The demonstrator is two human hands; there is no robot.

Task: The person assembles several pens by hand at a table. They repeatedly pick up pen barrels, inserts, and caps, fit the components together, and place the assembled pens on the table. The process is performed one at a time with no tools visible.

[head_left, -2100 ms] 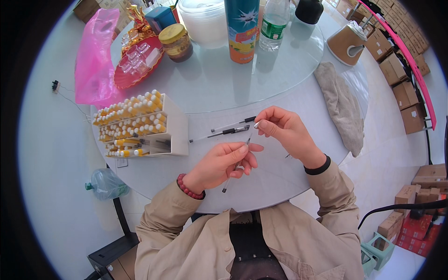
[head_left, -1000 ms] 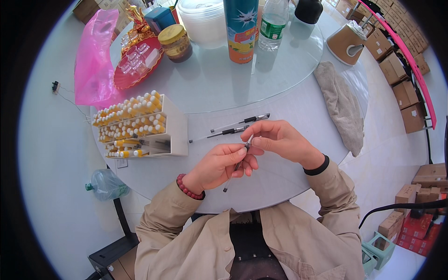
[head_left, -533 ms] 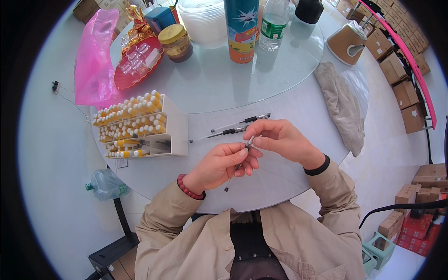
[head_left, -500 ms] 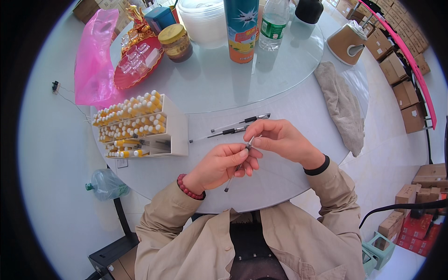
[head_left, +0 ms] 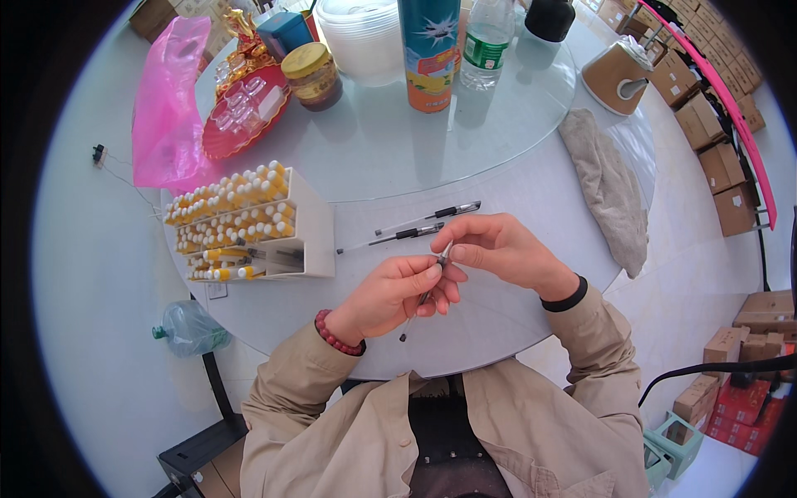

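Near the front edge of the table, my left hand (head_left: 382, 290) grips a slim pen (head_left: 424, 297) with a dark grip section, its clear end pointing down toward me. The thumb and index finger of my right hand (head_left: 515, 253) close on the pen's silvery cone tip (head_left: 447, 251); the fingers hide part of it. Just beyond my hands lie two black-and-clear gel pens, a farther pen (head_left: 457, 210) and a nearer pen (head_left: 418, 231). To their left stands a white compartment rack (head_left: 309, 236) filled with yellow, white-ended tubes (head_left: 241, 199).
A glass turntable (head_left: 357, 158) carries a spray can (head_left: 429, 58), water bottle (head_left: 487, 46), lidded jar (head_left: 312, 76) and red tray (head_left: 249, 116). A grey cloth (head_left: 604, 191) and brown kettle (head_left: 616, 76) are at the right, a pink bag (head_left: 170, 108) at the left.
The fingers of my right hand have shifted very slightly at the pen's tip. My left hand and everything on the table look the same.
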